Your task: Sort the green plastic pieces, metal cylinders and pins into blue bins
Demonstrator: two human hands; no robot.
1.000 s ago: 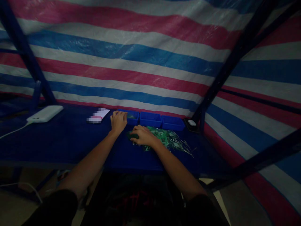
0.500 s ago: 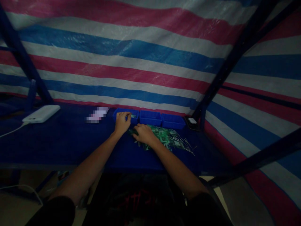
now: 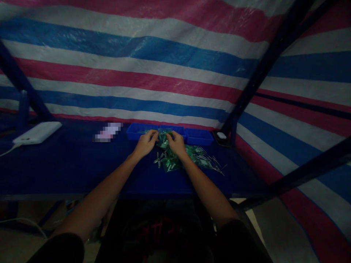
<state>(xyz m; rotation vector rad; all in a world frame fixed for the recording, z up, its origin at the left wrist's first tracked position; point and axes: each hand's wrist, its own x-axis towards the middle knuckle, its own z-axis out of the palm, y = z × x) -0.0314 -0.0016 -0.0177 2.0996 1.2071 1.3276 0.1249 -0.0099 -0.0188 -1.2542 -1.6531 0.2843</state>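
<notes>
Between my two hands is a green-tinted clear plastic bag (image 3: 163,140), pinched at both sides in front of the bins. My left hand (image 3: 146,143) grips its left side with thumb and fingers. On the opposite side, my right hand (image 3: 177,144) has its fingers closed at the bag's edge. Below my hands lies a pile of similar green bags (image 3: 175,163). Several small metal pieces (image 3: 159,160) lie loose at its left, and thin metal rods (image 3: 215,164) spread out at its right. What the held bag contains is too dim to make out.
Three blue bins stand in a row: a left bin (image 3: 134,136) with something greenish inside, a middle bin (image 3: 181,134), and a right bin (image 3: 199,136). A white power bank-like device (image 3: 38,133) with a cable lies left. A small white case (image 3: 221,135) sits right.
My left hand has come away from the left bin toward the right. My right hand has risen from the pile, and a green bag is now between both hands. Loose metal pieces are uncovered.
</notes>
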